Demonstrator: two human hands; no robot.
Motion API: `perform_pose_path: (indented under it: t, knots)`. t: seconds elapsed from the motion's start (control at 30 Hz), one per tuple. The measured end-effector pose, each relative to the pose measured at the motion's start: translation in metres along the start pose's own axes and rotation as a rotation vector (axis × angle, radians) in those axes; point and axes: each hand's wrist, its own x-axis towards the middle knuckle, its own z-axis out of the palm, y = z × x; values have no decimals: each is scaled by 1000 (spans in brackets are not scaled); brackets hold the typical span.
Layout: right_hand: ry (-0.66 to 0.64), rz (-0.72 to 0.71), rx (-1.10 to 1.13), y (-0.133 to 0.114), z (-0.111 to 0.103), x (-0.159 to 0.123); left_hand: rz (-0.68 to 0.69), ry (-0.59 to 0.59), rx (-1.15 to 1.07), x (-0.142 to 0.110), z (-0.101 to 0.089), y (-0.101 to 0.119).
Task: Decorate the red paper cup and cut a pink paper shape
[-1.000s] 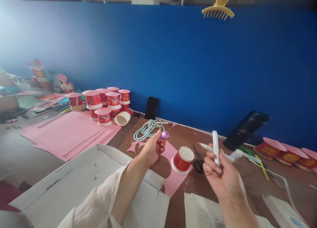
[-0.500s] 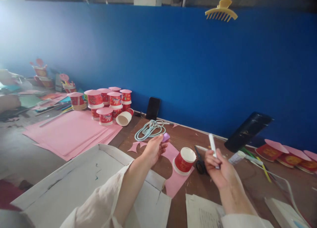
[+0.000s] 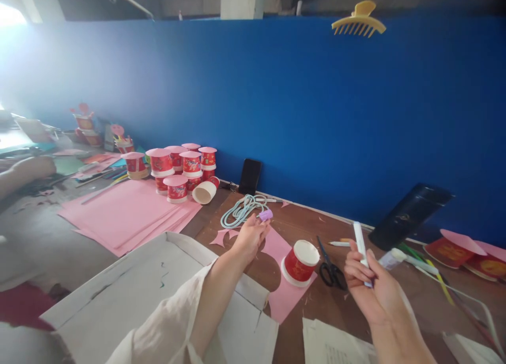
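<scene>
Between the fingertips of my left hand (image 3: 251, 238) is a small purple marker cap (image 3: 266, 215), just in front of a coiled pale-blue cord (image 3: 242, 210). My right hand (image 3: 369, 277) grips a white marker (image 3: 359, 241), held upright with a slight tilt. Between my hands a red paper cup (image 3: 299, 263) stands upside down, its white base up, on a pink paper sheet (image 3: 282, 301) with a rounded cut-out. Black-handled scissors (image 3: 331, 269) lie between the cup and my right hand. Another pen (image 3: 340, 243) rests behind them.
Several red cups with pink paper discs (image 3: 176, 187) are stacked at the back left, behind pink sheets (image 3: 130, 216). A white cardboard box lid (image 3: 130, 295) lies front left. A phone (image 3: 250, 176) and a black bottle (image 3: 411, 216) lean against the blue wall (image 3: 284, 100). Another person's arm (image 3: 29, 171) reaches in at left.
My right hand has moved slightly right and lower with the marker, leaving the scissors in fuller view. The purple cap has turned in my left fingers. The whole view has shifted a little.
</scene>
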Motion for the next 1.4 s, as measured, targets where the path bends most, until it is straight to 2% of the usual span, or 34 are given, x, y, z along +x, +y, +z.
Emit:
perform_pose_path:
  t: [0.07, 0.23, 0.4, 0.5, 0.6, 0.77, 0.87, 0.93, 1.0, 1.17, 1.4]
  knots:
    - [22, -11, -38, 3, 0, 1, 22, -29, 68, 3, -3, -3]
    - [95, -54, -159, 8, 4, 0, 183, -248, 169, 10, -10, -6]
    - [104, -88, -263, 14, 8, -4, 168, -221, 429, 2, -12, -4]
    - [79, -90, -270, 18, 6, -4, 245, -267, 623, -10, -8, -1]
    - [29, -122, -268, 19, 4, -4, 426, -311, 796, -23, -2, 1]
    - [-97, -230, -276, 18, 13, -17, 882, -397, 922, -47, 1, -5]
    - [-171, -261, -356, 21, 18, -29, 1008, -513, 976, -59, 1, -10]
    - [-205, -278, -427, 24, 20, -35, 1045, -617, 1043, -65, 2, -12]
    - [-241, -268, -490, 29, 20, -40, 1061, -658, 1088, -69, 4, -12]
    - [-326, -216, -558, 38, 18, -43, 1102, -598, 1193, -69, 8, -11]
    - [-341, -310, -651, 42, 19, -46, 1089, -586, 1440, -66, 7, -12]
